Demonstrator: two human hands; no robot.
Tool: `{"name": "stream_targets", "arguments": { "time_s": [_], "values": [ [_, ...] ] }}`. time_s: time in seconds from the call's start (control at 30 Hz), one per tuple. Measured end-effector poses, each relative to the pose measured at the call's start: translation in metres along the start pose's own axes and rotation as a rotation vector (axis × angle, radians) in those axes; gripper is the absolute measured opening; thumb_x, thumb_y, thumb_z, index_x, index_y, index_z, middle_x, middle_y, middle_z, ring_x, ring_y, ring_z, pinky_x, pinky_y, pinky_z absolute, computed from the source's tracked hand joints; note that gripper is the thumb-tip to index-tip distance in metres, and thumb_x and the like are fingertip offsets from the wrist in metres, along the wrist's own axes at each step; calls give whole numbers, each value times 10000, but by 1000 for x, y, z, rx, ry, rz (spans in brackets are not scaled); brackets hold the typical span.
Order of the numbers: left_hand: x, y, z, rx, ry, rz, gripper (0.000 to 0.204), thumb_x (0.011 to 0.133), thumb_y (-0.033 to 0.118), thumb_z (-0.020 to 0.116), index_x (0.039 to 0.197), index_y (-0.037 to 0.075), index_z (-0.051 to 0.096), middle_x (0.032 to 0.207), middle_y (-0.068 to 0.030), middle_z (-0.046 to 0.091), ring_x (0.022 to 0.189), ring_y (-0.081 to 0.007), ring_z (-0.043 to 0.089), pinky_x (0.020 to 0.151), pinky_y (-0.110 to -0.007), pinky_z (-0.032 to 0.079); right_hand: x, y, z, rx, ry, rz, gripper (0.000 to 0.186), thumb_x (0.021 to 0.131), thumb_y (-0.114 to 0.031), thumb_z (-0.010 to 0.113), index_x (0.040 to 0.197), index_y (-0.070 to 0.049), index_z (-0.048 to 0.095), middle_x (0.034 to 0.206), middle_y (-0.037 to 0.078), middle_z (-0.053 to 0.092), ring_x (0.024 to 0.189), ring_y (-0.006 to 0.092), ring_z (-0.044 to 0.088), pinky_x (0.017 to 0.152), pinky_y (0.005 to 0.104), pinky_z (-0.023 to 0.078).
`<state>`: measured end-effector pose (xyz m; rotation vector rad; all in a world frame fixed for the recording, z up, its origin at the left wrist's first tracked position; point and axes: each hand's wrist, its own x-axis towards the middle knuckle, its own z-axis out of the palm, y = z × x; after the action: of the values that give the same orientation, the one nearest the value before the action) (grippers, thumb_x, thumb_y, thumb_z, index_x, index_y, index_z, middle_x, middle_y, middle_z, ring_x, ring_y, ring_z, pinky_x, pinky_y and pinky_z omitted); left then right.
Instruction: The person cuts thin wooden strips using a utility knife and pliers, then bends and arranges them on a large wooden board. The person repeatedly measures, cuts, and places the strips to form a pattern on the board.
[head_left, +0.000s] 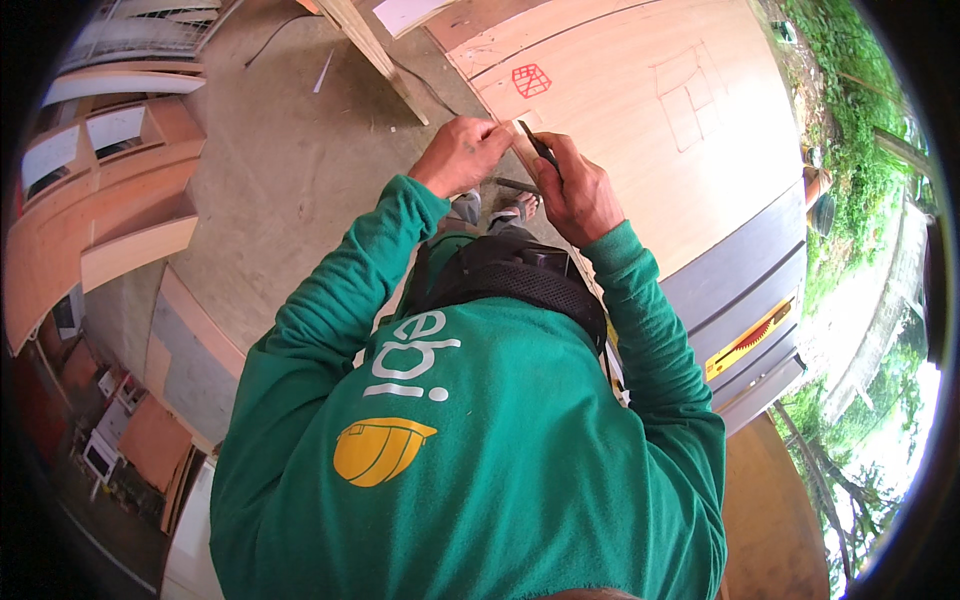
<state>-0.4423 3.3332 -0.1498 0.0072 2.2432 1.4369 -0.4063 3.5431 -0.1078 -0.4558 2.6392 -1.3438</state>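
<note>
Pinched between the fingers of both hands is a small pale wooden piece [522,143], held up at the edge of a large plywood sheet [640,120]. On the piece's left end, the left hand [462,155] has its fingers curled and pressed together on the wood. The right hand [578,192] closes around a thin dark tool [538,148], something like a pencil or a blade, though which one cannot be told; the tool's tip rests on the wooden piece just beside the left fingertips. Both hands touch the piece and sit close together, almost knuckle to knuckle.

Beyond the grip, the plywood sheet spreads away to the right, with a red sketch of a box [531,79] above the hands and faint pencil outlines [690,95] further right. Right below the hands, a second thin dark stick [515,185] lies crosswise, and under it a sandalled foot [522,207] shows on the concrete floor [290,170]. A slanted wooden batten [375,50] crosses the floor above and left of the grip. Green sleeves [345,290] run back from both wrists toward the camera, with a dark mesh pouch [510,275] hanging between them. Well to the left stand pale wooden cabinet frames [110,200].
</note>
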Motion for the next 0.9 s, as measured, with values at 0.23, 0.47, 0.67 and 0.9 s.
{"name": "stream_targets", "arguments": {
  "time_s": [0.23, 0.47, 0.67, 0.9],
  "values": [
    [-1, 2, 0, -36, -25, -34, 470, 1030, 440, 575, 999, -4, 727, 681, -210, 582, 611, -269, 546, 664, -434, 506, 1, 1, 3, -43, -16, -36, 275, 989, -48, 569, 1257, 13, 551, 1040, 253, 704, 931, 461, 698, 800, 535, 575],
    [-2, 4, -2, 24, 1, 41, 475, 1036, 437, 573, 1005, -10, 730, 674, -201, 587, 614, -251, 551, 662, -431, 506, 2, 3, 6, -73, -11, -26, 268, 982, -57, 582, 1242, -4, 549, 1005, 263, 709, 918, 467, 699, 795, 544, 575],
    [-4, 8, -1, 18, -2, -39, 467, 1031, 438, 577, 1008, 0, 737, 680, -199, 597, 619, -270, 565, 668, -433, 510, 1, 6, 8, -71, -13, -20, 246, 985, -70, 590, 1225, -28, 559, 968, 261, 712, 897, 466, 700, 767, 552, 573],
    [-5, 9, -2, 45, -27, -43, 548, 1053, 462, 552, 942, -56, 692, 720, -193, 609, 679, -209, 558, 678, -413, 492, 4, 3, 4, -46, -33, -11, 194, 998, -94, 584, 1183, -44, 563, 866, 275, 696, 818, 490, 688, 703, 569, 546]
  ]
}}
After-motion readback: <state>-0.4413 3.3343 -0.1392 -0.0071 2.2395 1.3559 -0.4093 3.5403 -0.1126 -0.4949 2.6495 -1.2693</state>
